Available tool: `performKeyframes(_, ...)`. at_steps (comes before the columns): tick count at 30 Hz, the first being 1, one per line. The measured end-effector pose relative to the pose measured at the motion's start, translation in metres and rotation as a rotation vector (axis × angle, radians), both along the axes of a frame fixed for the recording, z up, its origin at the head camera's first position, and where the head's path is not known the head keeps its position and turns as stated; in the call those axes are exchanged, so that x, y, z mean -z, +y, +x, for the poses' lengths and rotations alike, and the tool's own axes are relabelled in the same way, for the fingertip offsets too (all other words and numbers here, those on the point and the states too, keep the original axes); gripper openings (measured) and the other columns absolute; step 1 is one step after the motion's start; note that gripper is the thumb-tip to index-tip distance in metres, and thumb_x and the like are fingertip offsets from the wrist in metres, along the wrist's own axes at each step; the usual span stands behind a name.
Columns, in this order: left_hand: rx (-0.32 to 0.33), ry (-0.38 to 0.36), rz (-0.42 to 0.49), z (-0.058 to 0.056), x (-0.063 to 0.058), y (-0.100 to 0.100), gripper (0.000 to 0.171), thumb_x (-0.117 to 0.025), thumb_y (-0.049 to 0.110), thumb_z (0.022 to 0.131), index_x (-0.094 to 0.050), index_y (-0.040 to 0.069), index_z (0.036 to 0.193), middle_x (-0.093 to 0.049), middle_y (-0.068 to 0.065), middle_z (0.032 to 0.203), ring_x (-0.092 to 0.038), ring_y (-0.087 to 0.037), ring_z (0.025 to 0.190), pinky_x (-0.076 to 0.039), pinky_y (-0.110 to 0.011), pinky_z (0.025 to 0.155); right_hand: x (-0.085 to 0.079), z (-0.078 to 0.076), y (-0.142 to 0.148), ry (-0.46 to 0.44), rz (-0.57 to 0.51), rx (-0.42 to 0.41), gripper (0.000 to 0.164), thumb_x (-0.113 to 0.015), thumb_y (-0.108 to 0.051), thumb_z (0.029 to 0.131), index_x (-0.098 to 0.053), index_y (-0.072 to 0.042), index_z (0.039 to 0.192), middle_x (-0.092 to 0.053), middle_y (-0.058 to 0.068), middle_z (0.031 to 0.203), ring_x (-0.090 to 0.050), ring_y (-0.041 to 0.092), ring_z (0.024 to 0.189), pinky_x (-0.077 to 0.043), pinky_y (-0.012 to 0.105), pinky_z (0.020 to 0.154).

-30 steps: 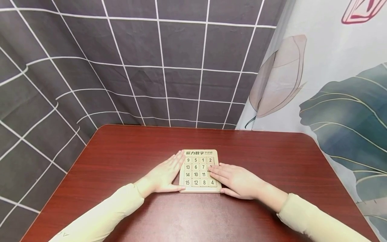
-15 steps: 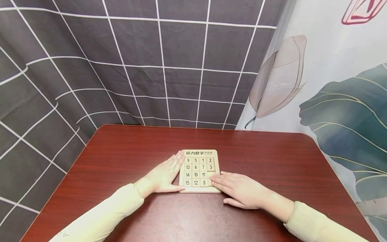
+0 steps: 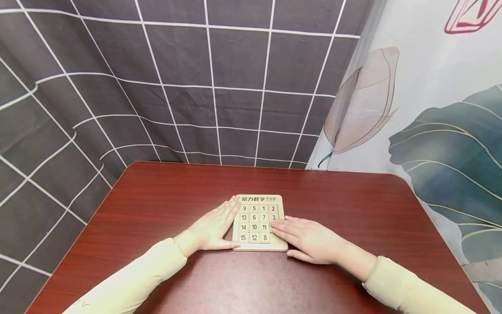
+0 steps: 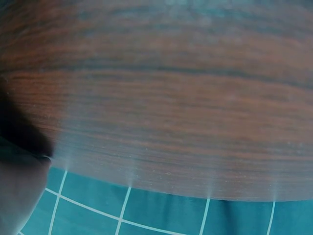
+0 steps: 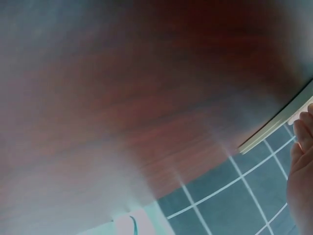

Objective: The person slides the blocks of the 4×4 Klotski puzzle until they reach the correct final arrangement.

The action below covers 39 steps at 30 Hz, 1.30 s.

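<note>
On the tabletop lies a wooden sliding number puzzle [image 3: 260, 247] with several numbered tiles and dark lettering along its top. My left hand [image 3: 211, 229] rests along its left side, fingers extended on the upper edge and thumb at the lower left corner. Fingertips of my right hand [image 3: 311, 240] lie straight over the right column, third row, hiding the tile there; the bottom right slot shows bare. In the right wrist view the puzzle's edge [image 5: 276, 126] shows side-on beside my fingers [image 5: 304, 134]. The left wrist view catches only part of the left hand [image 4: 22, 191].
The reddish-brown wooden table [image 3: 172, 187] has rounded far corners. Behind it hangs a dark curtain [image 3: 239, 56] with a white grid, and at the right a pale curtain [image 3: 415, 78] with leaf patterns.
The right fingertips slid down the right column to the bottom tile, then back up to the third row. The bottom right slot is now vacant. The left hand has stayed put.
</note>
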<state>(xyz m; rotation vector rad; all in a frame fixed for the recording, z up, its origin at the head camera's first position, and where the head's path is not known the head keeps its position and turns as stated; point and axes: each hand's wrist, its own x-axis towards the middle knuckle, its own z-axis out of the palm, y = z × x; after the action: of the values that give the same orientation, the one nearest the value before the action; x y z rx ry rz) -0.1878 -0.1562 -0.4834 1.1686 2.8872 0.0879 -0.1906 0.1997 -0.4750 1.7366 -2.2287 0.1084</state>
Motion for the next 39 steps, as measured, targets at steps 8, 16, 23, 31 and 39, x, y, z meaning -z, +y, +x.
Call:
performKeyframes(8, 0.0, -0.006, 0.015, 0.0, -0.001, -0.001, 0.112, -0.066, 0.064, 0.094, -0.021, -0.012, 0.164, -0.016, -0.031, 0.174, -0.021, -0.041, 0.164, -0.028, -0.048, 0.134, 0.001, 0.009, -0.012, 0.025, 0.025, -0.072, 0.063, -0.066, -0.042, 0.103, -0.056, -0.002, 0.151, -0.061, 0.01, 0.155, -0.058, 0.022, 0.145, -0.05, 0.04, 0.118)
performKeyframes(16, 0.002, 0.003, 0.004, 0.0, -0.002, -0.001, 0.11, -0.064, 0.064, 0.095, -0.023, -0.012, 0.163, -0.017, -0.031, 0.174, -0.022, -0.042, 0.164, -0.028, -0.048, 0.134, -0.002, 0.011, -0.01, 0.026, 0.034, -0.063, 0.064, -0.068, -0.041, 0.101, -0.056, -0.002, 0.151, -0.06, 0.011, 0.155, -0.057, 0.022, 0.145, -0.048, 0.04, 0.119)
performKeyframes(23, 0.008, 0.017, 0.013, 0.0, -0.001, -0.001, 0.11, -0.064, 0.063, 0.095, -0.024, -0.013, 0.162, -0.019, -0.032, 0.173, -0.024, -0.043, 0.163, -0.03, -0.049, 0.133, -0.003, 0.015, 0.005, 0.014, 0.016, -0.033, 0.064, -0.071, -0.041, 0.099, -0.059, -0.003, 0.149, -0.062, 0.009, 0.154, -0.059, 0.021, 0.144, -0.044, 0.038, 0.119)
performKeyframes(31, 0.006, 0.025, 0.007, 0.0, 0.001, -0.002, 0.112, -0.064, 0.065, 0.095, -0.022, -0.013, 0.163, -0.016, -0.032, 0.174, -0.022, -0.041, 0.164, -0.028, -0.047, 0.134, 0.0, 0.015, 0.009, 0.023, 0.004, -0.022, 0.063, -0.068, -0.041, 0.101, -0.057, -0.004, 0.151, -0.061, 0.008, 0.155, -0.059, 0.021, 0.144, -0.043, 0.038, 0.12)
performKeyframes(39, 0.001, -0.002, 0.012, 0.001, -0.001, -0.001, 0.11, -0.064, 0.063, 0.096, -0.022, -0.013, 0.163, -0.017, -0.032, 0.174, -0.023, -0.042, 0.163, -0.029, -0.048, 0.133, 0.0, 0.012, -0.011, 0.004, 0.018, -0.061, 0.066, -0.067, -0.044, 0.101, -0.055, -0.004, 0.153, -0.058, 0.009, 0.157, -0.057, 0.024, 0.146, -0.048, 0.04, 0.119)
